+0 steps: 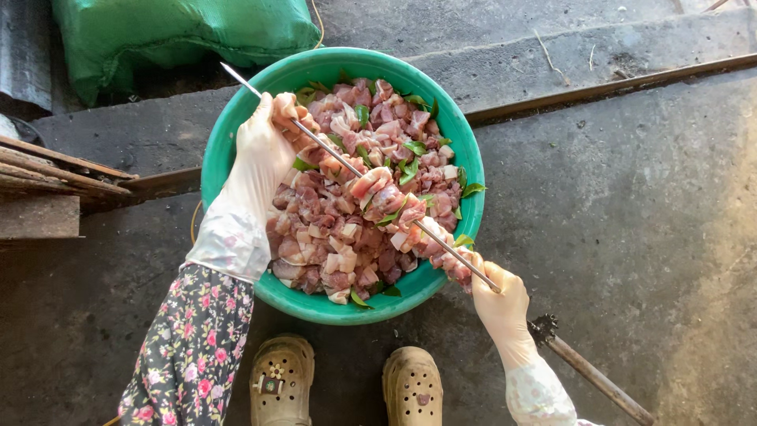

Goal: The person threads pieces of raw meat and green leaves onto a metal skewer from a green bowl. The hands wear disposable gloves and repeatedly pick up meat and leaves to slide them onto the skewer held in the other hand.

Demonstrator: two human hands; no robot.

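Threading raw meat onto a long metal skewer [371, 185] above a green plastic basin [217, 170] set on the concrete floor [631, 221]. Left hand [264, 146], gloved in thin translucent plastic, closed around the skewer near its pointed end while pinching a chunk of meat against the rod. Right hand [501, 304], likewise gloved, gripping the opposite end of the rod just past the basin rim, beside the last threaded pieces. Several pieces [378, 193] already strung along the middle of the shaft, lying diagonally across the basin from upper left to lower right. Remaining diced meat [331, 244], mixed with green leaves [410, 170], filling the basin beneath.

Handling, as judged: skewer thin, stiff, light, sharp at the tip, best held at both bare ends. Meat soft, wet, likely slippery under gloves, best pinched firmly at the thickest part and pushed on squarely.

Also shown: green sack [181, 31] behind the basin, wooden planks [55, 170] at left, two tan clogs [347, 383] below, a dark metal rod [591, 375] lying on the floor near the right wrist.
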